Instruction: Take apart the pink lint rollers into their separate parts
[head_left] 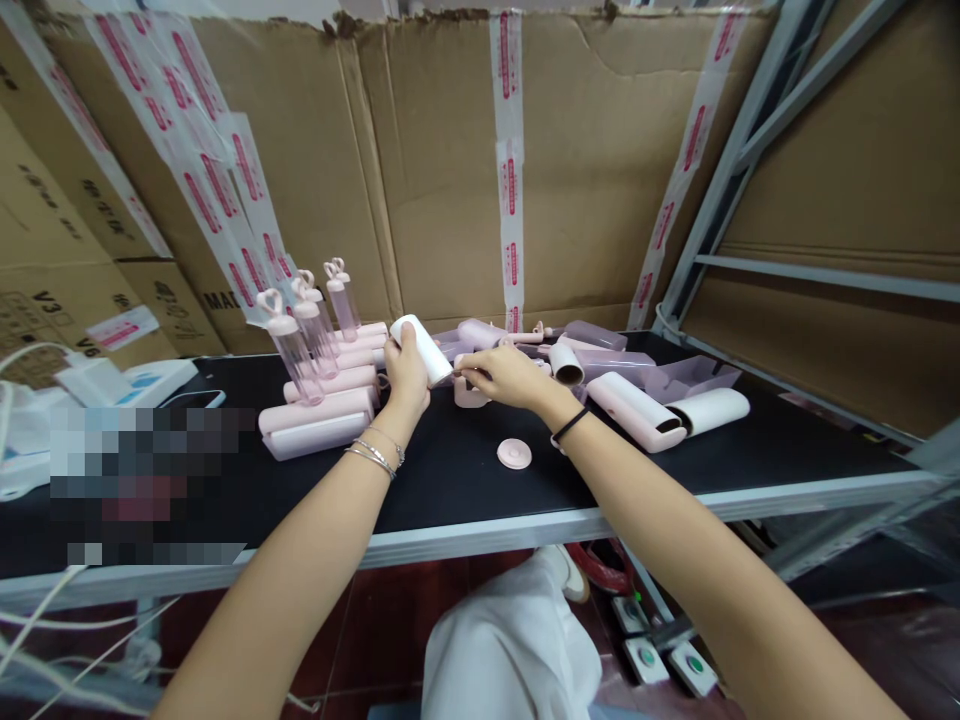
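My left hand [406, 372] is closed round a white cylindrical roll [421, 348], held tilted above the black table [450, 480]. My right hand [504, 374] is closed in a pinch at the roll's lower end, on something too small to make out. Just below the hands a pale pink part [469, 395] rests on the table. A round pink cap [514, 454] lies flat nearer to me. Silver bangles circle my left wrist and a black band my right.
Pink cases [319, 420] are stacked at the left with clear heart-topped bottles [294, 350] standing on them. More pink and white cases [637, 408] and a roll [565, 364] lie at the right. Cardboard boxes [450, 170] wall the back. A metal shelf frame [720, 180] stands right.
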